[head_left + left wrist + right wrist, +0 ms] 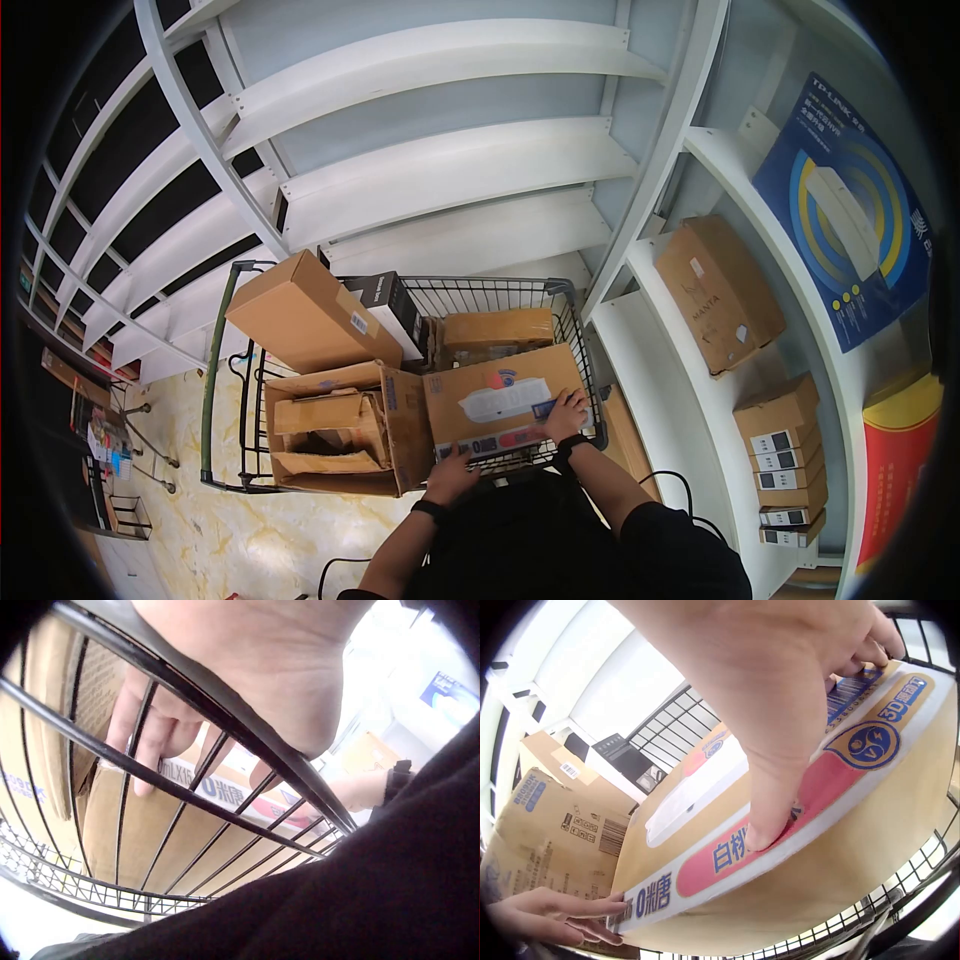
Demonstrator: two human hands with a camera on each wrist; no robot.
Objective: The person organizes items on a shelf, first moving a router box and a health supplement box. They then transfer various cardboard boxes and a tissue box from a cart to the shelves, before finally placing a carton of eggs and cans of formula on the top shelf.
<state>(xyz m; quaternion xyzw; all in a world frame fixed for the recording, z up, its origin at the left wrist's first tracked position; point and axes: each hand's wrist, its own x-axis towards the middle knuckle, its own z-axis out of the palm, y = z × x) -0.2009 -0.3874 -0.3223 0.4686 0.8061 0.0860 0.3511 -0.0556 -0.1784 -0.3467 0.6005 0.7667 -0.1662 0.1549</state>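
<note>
the right hand [567, 415] is gripping the drinks carton [490, 385] by its right end, the left hand [452, 478] is touching its near left corner with extended fingers, and even pressure is probably best steadying it, lying near right in the shopping cart [563, 288].

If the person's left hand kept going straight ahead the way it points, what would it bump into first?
Probably the cardboard box with the pink stripe: the left hand looks to be touching its edge, though exactly how deep is hard to tell.
</note>
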